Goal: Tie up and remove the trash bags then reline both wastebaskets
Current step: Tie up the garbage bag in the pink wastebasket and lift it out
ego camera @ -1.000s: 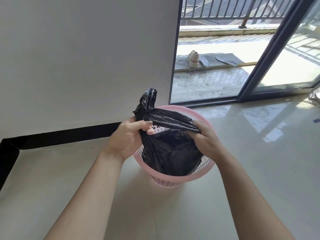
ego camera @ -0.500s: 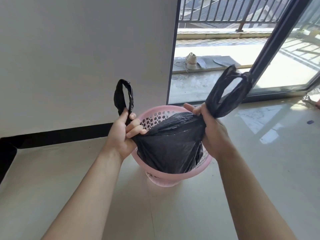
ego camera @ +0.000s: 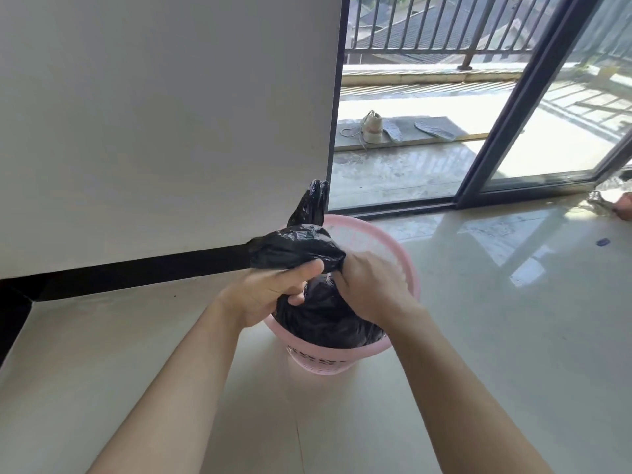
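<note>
Your left hand (ego camera: 273,292) and right hand (ego camera: 369,289) meet directly above the pink wastebasket (ego camera: 396,249), each grip clamped on the black trash bag (ego camera: 325,325). The left grip curls thumb and fingers round a gathered band of plastic that bunches over your knuckles. The right grip's fingers are tucked into the bag's neck, so its fingertips are hidden. One twisted handle end (ego camera: 313,206) sticks up above the wastebasket's far rim. The bag's body sits inside the wastebasket, filling its near half. The wastebasket stands on the glossy floor (ego camera: 496,354), with the black baseboard (ego camera: 154,268) just behind it and the sliding door frame (ego camera: 513,124) behind it to the right. Well beyond the wastebasket, on the balcony, a shoe (ego camera: 372,130) lies beside loose insoles (ego camera: 432,130).
</note>
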Tool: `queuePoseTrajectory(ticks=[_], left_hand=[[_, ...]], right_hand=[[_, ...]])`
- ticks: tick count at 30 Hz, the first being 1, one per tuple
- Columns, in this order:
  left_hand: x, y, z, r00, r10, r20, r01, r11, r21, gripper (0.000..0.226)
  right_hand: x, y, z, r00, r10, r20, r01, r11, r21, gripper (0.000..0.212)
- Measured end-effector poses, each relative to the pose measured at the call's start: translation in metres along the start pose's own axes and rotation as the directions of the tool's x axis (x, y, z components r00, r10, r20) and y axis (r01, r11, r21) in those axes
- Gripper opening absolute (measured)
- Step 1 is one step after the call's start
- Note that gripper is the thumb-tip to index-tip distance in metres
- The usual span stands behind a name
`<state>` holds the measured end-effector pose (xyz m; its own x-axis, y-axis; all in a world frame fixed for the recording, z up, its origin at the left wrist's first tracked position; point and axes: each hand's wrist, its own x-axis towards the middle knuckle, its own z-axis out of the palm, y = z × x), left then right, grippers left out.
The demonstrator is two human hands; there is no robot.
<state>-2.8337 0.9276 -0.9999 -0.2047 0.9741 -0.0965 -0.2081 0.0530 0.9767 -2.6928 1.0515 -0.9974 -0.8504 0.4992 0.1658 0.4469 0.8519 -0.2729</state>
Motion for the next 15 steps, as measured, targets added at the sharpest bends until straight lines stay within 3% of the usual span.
queuePoseTrajectory(ticks=[3,5,7,11,15], left_hand=[[0.003,0.002,0.003,0.985,-0.083,-0.154,0.071,0.994,-0.083,0.039],[0.004,0.001,0.0,0.974,-0.108,-0.2,0.08,0.986,-0.144,0.056],[0.004,0.0,-0.009,0.968,-0.104,-0.228,0.042,0.964,-0.261,0.057],[0.004,-0.002,-0.019,0.971,-0.103,-0.217,-0.011,0.884,-0.468,0.054],[0.002,-0.004,-0.017,0.992,-0.055,-0.114,-0.004,0.886,-0.464,0.067]], right_hand=[[-0.007,-0.011,0.017,0.993,-0.119,0.001,0.118,0.983,-0.144,0.026],[-0.01,-0.01,0.027,0.993,-0.119,0.011,0.12,0.988,-0.102,0.029],[-0.01,0.001,0.029,0.991,-0.117,0.056,0.119,0.993,-0.026,0.032],[-0.01,0.022,0.026,0.985,-0.071,0.155,0.041,0.981,0.188,0.035],[-0.013,0.023,0.027,0.995,-0.069,0.07,0.059,0.989,0.137,0.034]])
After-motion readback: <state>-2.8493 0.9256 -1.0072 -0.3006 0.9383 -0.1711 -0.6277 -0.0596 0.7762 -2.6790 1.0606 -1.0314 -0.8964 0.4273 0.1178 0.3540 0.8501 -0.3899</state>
